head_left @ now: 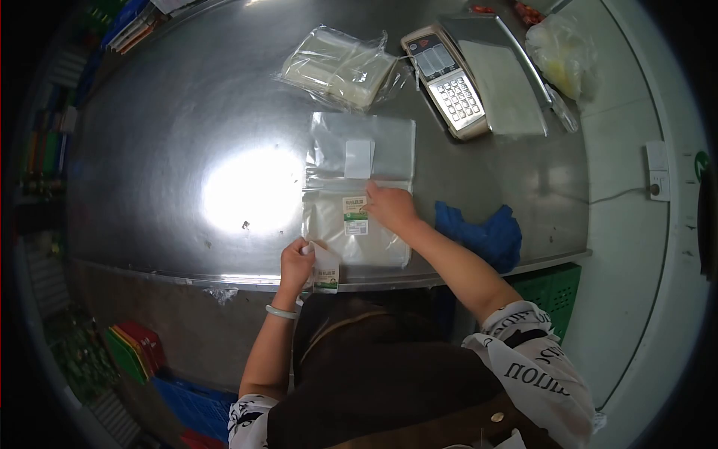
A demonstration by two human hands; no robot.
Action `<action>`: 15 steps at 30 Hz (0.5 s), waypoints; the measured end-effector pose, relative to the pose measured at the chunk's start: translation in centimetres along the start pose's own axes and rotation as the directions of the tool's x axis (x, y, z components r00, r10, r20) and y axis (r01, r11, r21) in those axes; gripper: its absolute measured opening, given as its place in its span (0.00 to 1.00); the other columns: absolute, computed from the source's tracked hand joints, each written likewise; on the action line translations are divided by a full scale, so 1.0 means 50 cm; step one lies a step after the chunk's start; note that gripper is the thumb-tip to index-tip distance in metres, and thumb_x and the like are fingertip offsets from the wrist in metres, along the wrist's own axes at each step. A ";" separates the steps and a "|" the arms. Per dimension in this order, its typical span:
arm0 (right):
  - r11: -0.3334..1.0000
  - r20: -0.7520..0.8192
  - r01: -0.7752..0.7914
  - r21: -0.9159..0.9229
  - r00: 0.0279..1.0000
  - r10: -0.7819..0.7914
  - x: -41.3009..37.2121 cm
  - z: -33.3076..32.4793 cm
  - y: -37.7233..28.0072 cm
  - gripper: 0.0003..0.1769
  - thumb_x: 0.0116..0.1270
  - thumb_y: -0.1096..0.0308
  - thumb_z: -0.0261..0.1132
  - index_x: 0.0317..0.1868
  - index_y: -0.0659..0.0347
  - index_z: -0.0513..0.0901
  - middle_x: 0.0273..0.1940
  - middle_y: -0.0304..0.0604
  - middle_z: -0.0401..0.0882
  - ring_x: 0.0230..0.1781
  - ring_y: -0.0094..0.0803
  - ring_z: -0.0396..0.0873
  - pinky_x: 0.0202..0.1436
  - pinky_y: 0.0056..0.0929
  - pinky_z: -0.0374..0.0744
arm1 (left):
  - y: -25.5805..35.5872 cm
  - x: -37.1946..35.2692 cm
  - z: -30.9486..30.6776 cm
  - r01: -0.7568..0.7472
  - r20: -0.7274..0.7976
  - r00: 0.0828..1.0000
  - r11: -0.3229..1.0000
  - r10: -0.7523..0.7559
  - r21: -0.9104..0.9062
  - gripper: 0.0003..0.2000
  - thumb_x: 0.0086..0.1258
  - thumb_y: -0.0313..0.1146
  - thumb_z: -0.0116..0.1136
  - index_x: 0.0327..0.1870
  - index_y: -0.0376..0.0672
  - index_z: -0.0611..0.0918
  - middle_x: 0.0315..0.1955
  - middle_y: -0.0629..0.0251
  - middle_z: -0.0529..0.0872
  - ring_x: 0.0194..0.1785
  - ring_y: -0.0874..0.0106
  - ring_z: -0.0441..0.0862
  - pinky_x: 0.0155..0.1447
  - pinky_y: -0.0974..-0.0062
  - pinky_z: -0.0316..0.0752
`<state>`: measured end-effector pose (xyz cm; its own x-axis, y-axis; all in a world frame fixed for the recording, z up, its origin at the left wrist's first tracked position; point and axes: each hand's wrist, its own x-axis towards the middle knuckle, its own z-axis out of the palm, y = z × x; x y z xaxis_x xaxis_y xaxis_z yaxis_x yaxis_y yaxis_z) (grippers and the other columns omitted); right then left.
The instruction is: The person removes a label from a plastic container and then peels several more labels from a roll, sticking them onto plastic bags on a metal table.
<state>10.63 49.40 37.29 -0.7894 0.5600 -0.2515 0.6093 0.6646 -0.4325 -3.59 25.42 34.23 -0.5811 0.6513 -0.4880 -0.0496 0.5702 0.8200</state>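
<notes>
Nearest me, the person is standing against the worktop [149,135] in a dark apron [404,359], with a pale bracelet [281,311] circling one wrist. At the front edge, the left hand [296,263] is pinching a white strip [324,258] between its fingers, and a printed label [327,279] is hanging from it over the rim. It is probably being held there to keep it close without covering the plastic.

Just beyond, clear plastic bags [385,243] are lying flat, squared to the body, likely so that their face stays smooth and within reach. One label with a green band [356,217] is sitting on them, left of their middle line. The right hand [390,207] is reaching in from the side, its fingers touching that label's right edge; I cannot tell whether they are pinching it or only pressing. To the right, a crumpled blue bundle [482,236] is lying apart from the plastic.

Farther up, white slips [360,159] are resting on the bags' far half, perhaps parked there to be handy. Beyond them, a wrapped packet [336,69] and a keypad machine [452,86] are standing out of the way.

I am counting two printed labels, one strip, one bundle, one packet and one machine; the bags and slips are overlapping too closely to number.
</notes>
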 end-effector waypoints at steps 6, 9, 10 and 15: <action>0.810 0.138 0.583 0.056 0.799 -0.585 -0.088 0.026 0.074 0.14 0.57 0.56 0.68 0.39 0.54 0.80 0.37 0.44 0.80 0.47 0.41 0.76 0.47 0.41 0.74 | 0.080 -0.040 -0.027 0.028 0.123 0.992 0.993 -0.014 -0.117 0.10 0.60 0.17 0.56 0.43 0.35 0.81 0.32 0.67 0.84 0.39 0.80 0.79 0.45 0.82 0.73; 0.824 0.110 0.492 0.282 0.836 -0.537 -0.051 0.050 0.094 0.11 0.60 0.59 0.67 0.38 0.56 0.81 0.35 0.43 0.80 0.41 0.45 0.77 0.44 0.42 0.75 | 0.049 -0.025 -0.029 -0.041 0.158 0.986 0.998 0.048 -0.050 0.09 0.63 0.17 0.56 0.44 0.35 0.79 0.34 0.65 0.85 0.41 0.79 0.79 0.46 0.83 0.73; 0.855 0.081 0.386 0.346 0.896 -0.437 -0.045 0.055 0.099 0.10 0.62 0.61 0.66 0.37 0.58 0.81 0.35 0.42 0.80 0.39 0.43 0.78 0.42 0.40 0.75 | 0.055 -0.025 -0.031 -0.068 0.165 0.984 0.997 0.073 -0.037 0.09 0.64 0.18 0.56 0.44 0.35 0.79 0.34 0.64 0.85 0.41 0.79 0.80 0.46 0.83 0.73; 0.375 -0.129 -0.050 0.926 0.889 0.439 0.027 -0.067 0.136 0.09 0.70 0.68 0.59 0.46 0.63 0.77 0.34 0.36 0.78 0.35 0.23 0.77 0.41 0.21 0.76 | 0.106 -0.026 -0.011 -0.156 0.060 0.983 0.960 0.175 -0.233 0.04 0.69 0.21 0.53 0.42 0.35 0.76 0.34 0.66 0.83 0.39 0.80 0.78 0.43 0.82 0.74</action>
<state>13.95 56.35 36.90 -0.4244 0.8538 -0.3017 0.1986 -0.2373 -0.9509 -3.57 27.32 39.37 -0.5309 0.7699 -0.3542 -0.1455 0.3290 0.9331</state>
